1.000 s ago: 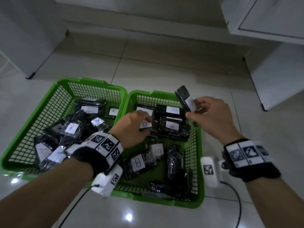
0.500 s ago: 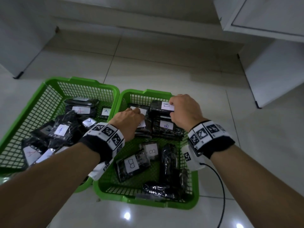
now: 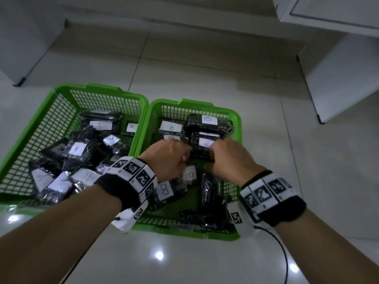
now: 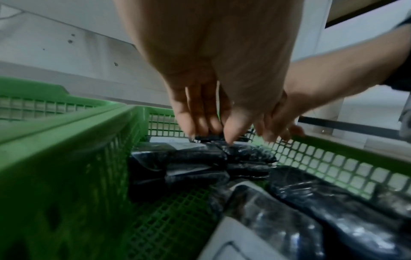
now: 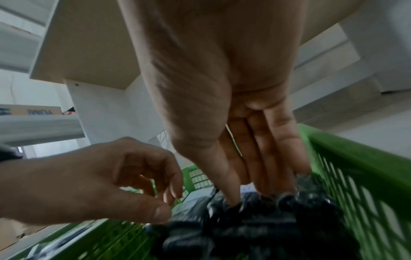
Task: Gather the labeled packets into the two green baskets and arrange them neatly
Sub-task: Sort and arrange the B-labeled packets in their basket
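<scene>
Two green baskets stand side by side on the floor. The left basket (image 3: pixel 98 90) holds a loose heap of black packets labeled A (image 3: pixel 77 149). In the right basket (image 3: pixel 194 103), B packets (image 3: pixel 207 121) are stacked along the far wall, and others (image 3: pixel 166 191) lie loose near me. Both hands are down in the right basket, close together. My left hand (image 3: pixel 185 158) pinches the edge of a black packet (image 4: pixel 206 138) on the left stack. My right hand (image 3: pixel 211 158) grips the B packet (image 3: pixel 204 143) on the right stack, thumb in front and fingers (image 5: pixel 269 176) over it.
White cabinets stand at the right (image 3: pixel 338 78) and far left (image 3: pixel 24 37) on the glossy tiled floor (image 3: pixel 205 74). A black cable (image 3: pixel 285 253) trails from my right wrist. Unlabeled-side black packets (image 3: pixel 201 218) lie at the right basket's near wall.
My right hand carried a packet down onto the far stack, then drew back to the nearer B stack. My left hand stayed low in the right basket and shifted slightly right.
</scene>
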A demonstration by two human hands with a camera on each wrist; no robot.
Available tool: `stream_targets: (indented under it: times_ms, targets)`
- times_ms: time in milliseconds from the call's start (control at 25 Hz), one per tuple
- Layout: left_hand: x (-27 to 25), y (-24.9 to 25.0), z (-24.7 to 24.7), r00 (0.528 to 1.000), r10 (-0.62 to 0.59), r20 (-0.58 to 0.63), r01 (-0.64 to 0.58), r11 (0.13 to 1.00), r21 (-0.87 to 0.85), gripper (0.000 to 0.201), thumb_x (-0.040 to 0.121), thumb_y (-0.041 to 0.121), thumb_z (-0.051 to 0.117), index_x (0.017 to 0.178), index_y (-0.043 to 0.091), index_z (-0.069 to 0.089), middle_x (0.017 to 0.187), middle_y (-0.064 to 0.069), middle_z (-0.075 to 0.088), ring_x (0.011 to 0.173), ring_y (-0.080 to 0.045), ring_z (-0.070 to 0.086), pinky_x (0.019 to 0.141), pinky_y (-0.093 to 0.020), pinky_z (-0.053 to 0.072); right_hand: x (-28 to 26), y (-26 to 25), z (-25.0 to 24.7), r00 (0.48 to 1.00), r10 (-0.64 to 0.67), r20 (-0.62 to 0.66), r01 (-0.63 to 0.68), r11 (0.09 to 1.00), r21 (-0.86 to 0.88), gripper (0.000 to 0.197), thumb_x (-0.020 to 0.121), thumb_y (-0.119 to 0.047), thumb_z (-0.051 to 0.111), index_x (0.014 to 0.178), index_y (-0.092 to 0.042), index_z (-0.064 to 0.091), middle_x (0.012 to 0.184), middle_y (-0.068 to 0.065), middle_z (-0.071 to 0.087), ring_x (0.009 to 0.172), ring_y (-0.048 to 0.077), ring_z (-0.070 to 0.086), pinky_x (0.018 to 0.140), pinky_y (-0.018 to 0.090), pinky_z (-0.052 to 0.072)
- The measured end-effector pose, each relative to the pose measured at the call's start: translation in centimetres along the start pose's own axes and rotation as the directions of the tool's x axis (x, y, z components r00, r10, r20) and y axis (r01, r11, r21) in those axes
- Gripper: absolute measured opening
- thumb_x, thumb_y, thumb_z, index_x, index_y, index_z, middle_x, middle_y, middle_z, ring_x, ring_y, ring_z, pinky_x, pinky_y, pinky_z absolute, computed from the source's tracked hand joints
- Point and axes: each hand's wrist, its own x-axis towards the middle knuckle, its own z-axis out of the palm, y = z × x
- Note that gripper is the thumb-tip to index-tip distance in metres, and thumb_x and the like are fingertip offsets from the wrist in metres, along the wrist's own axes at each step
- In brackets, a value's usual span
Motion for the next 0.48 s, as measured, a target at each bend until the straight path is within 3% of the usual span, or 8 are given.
stream_targets:
  times_ms: [80, 120, 240, 360, 440, 480]
  targets:
    - [-0.4, 0.4, 0.9, 0.983, -0.035, 0.180, 0.032, 0.999, 0.020, 0.014, 0.089, 0.033, 0.062, 0.099, 0.024, 0.066, 0.104, 0.006, 0.063, 0.088, -0.013, 0.057, 0.076, -0.028, 0.049, -1.4, -0.8, 0.8, 0.992, -0.002, 0.127, 0.018, 0.992, -0.123, 0.037, 0.082, -0.044, 0.077, 0.095, -0.016, 0.058, 0.085, 0.001, 0.050, 0.080, 0.023, 0.055, 0.069, 0.031, 0.045]
    - [-0.5, 0.3, 1.2, 0.976, -0.052, 0.212, 0.047, 0.998, 0.029, 0.016, 0.089, 0.035, 0.062, 0.100, 0.024, 0.066, 0.108, 0.004, 0.062, 0.092, -0.016, 0.059, 0.078, -0.030, 0.050, -1.5, -1.1, 1.0, 0.989, -0.004, 0.150, 0.027, 0.988, -0.152, 0.039, 0.083, -0.045, 0.075, 0.101, -0.016, 0.056, 0.085, 0.001, 0.047, 0.082, 0.024, 0.053, 0.070, 0.031, 0.041]
    - [-0.6, 0.3, 1.5, 0.981, -0.054, 0.186, 0.058, 0.998, -0.018, 0.018, 0.088, 0.033, 0.063, 0.103, 0.024, 0.067, 0.106, 0.006, 0.061, 0.098, -0.017, 0.061, 0.080, -0.030, 0.051, -1.3, -1.2, 0.9, 0.988, 0.026, 0.155, -0.013, 0.996, -0.084, 0.039, 0.081, -0.040, 0.078, 0.101, -0.013, 0.058, 0.088, 0.001, 0.057, 0.082, 0.023, 0.058, 0.067, 0.032, 0.042]
    - [-1.1, 0.3, 0.4, 0.989, -0.067, 0.131, 0.096, 0.967, -0.235, 0.017, 0.087, 0.030, 0.066, 0.103, 0.024, 0.070, 0.094, 0.012, 0.064, 0.091, -0.011, 0.064, 0.078, -0.023, 0.052, -0.7, 0.2, -0.7, 0.975, 0.047, 0.217, -0.094, 0.973, 0.209, 0.033, 0.075, -0.033, 0.082, 0.093, -0.007, 0.072, 0.089, 0.010, 0.072, 0.081, 0.028, 0.071, 0.070, 0.039, 0.061]
    - [-1.3, 0.6, -0.6, 0.986, -0.081, 0.146, 0.137, 0.893, -0.430, 0.019, 0.089, 0.035, 0.066, 0.105, 0.027, 0.070, 0.095, 0.010, 0.069, 0.089, -0.010, 0.066, 0.079, -0.029, 0.055, -0.7, 1.1, -2.5, 0.974, 0.037, 0.226, -0.150, 0.847, 0.511, 0.029, 0.075, -0.029, 0.085, 0.090, -0.006, 0.076, 0.084, 0.011, 0.076, 0.078, 0.029, 0.075, 0.075, 0.043, 0.064]
    - [-1.4, 0.8, -0.9, 0.985, -0.070, 0.158, 0.146, 0.827, -0.543, 0.022, 0.090, 0.039, 0.066, 0.107, 0.027, 0.069, 0.095, 0.007, 0.071, 0.089, -0.011, 0.068, 0.079, -0.031, 0.056, -0.7, 1.4, -3.3, 0.977, 0.061, 0.204, -0.179, 0.753, 0.634, 0.034, 0.075, -0.031, 0.087, 0.091, -0.003, 0.075, 0.084, 0.011, 0.076, 0.075, 0.028, 0.076, 0.072, 0.042, 0.064]
